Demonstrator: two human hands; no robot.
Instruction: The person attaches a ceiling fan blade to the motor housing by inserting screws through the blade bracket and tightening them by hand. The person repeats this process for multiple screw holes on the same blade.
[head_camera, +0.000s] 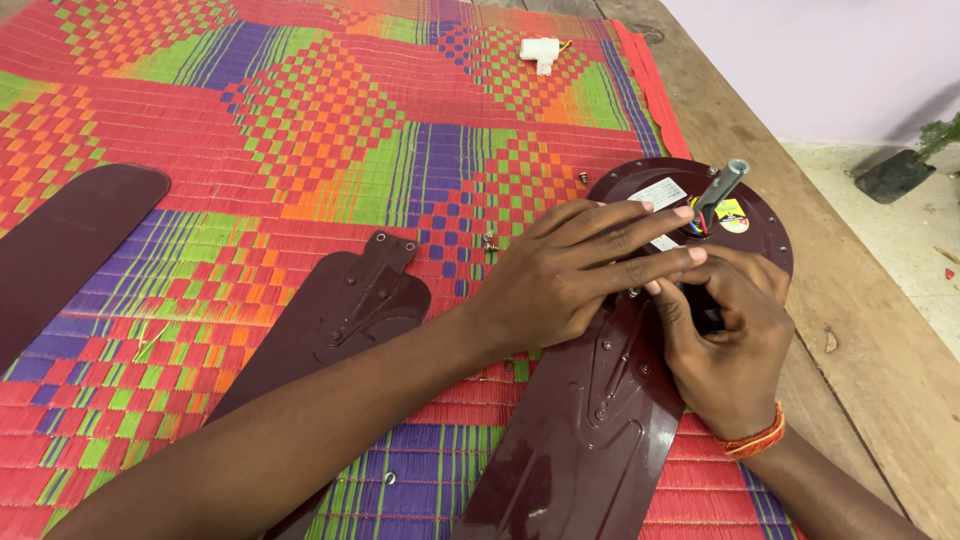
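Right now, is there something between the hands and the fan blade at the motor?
Nothing visible. The left hand lies flat on the fan blade where it meets the motor; the right hand pinches at the same joint.

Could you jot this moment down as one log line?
left hand: flat on round maroon fan motor | right hand: fingertips at maroon metal fan blade root | spare blade: on woven mat
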